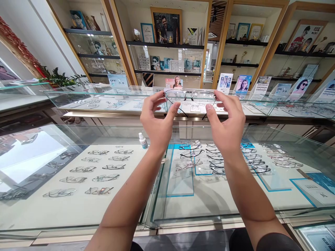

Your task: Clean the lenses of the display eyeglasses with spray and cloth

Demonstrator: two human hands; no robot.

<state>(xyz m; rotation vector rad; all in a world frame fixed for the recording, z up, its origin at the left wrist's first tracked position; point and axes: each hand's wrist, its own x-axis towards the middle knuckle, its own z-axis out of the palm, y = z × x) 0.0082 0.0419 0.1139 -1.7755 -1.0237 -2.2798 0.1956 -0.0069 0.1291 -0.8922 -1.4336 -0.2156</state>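
Observation:
A pair of eyeglasses with a thin dark frame and clear lenses is held up level in front of me, above the glass counter. My left hand grips its left side near the hinge, fingers behind and thumb in front. At the other hinge my right hand pinches the frame in the same way. The temples, open, hang down and inward between my thumbs, their dark tips showing. Beneath my hands, rows of eyeglasses lie inside the display case.
A glass display case spans the foreground, with more glasses in its left section. A small white spray bottle stands near its back edge. Behind is a second glass counter with advertising cards, then wooden shelves.

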